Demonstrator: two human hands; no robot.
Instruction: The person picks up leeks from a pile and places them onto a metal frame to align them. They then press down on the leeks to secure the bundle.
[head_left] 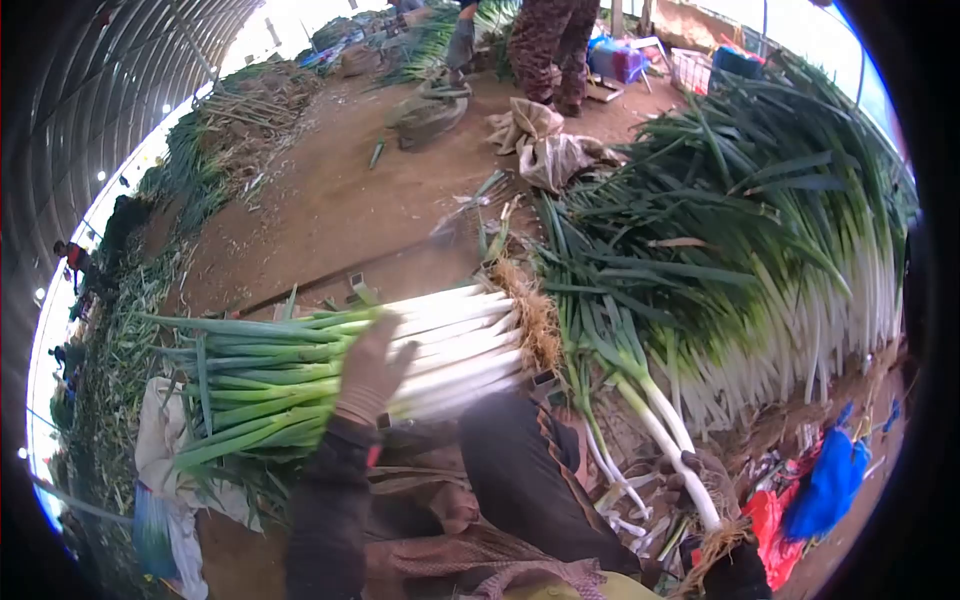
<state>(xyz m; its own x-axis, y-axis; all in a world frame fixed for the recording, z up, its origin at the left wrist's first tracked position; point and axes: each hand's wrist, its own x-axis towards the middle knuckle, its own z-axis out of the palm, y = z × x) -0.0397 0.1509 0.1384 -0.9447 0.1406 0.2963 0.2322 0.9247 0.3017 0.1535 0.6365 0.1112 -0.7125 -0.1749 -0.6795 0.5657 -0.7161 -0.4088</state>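
Cloth (555, 574), knee (510, 455) between, left fingers (382, 332) spread over leek bundle (465, 345), right fingers (681, 486) gripping leeks (655, 423), leek heap (770, 265)

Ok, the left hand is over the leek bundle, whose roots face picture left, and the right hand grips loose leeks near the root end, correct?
Not quite: in the head view, the roots of the leek bundle face picture right, its green leaves left. The left hand is over it, and the right hand grips loose leeks near the root end.
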